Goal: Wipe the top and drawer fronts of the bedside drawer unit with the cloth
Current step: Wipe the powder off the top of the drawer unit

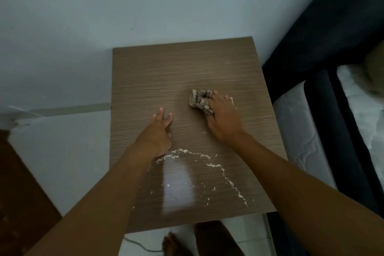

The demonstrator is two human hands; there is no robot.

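Observation:
I look down on the wood-grain top of the bedside drawer unit (166, 72); its drawer fronts are hidden below the front edge. My right hand (223, 117) presses a bunched checked cloth (198, 100) onto the top, right of centre, fingers curled into the fabric. My left hand (160, 131) rests on the top left of centre with its fingers stretched forward and nothing in it. A trail of white powder (220, 169) lies in an arc across the near part of the top, just behind my left wrist and toward the front right corner.
A pale wall (124, 6) stands behind the unit. A dark bed frame (324, 33) and a white mattress (301, 131) flank it on the right. White floor (62, 151) lies to the left, with a brown surface (18, 189) at far left. My foot (172, 245) and a cable (141, 246) are below the front edge.

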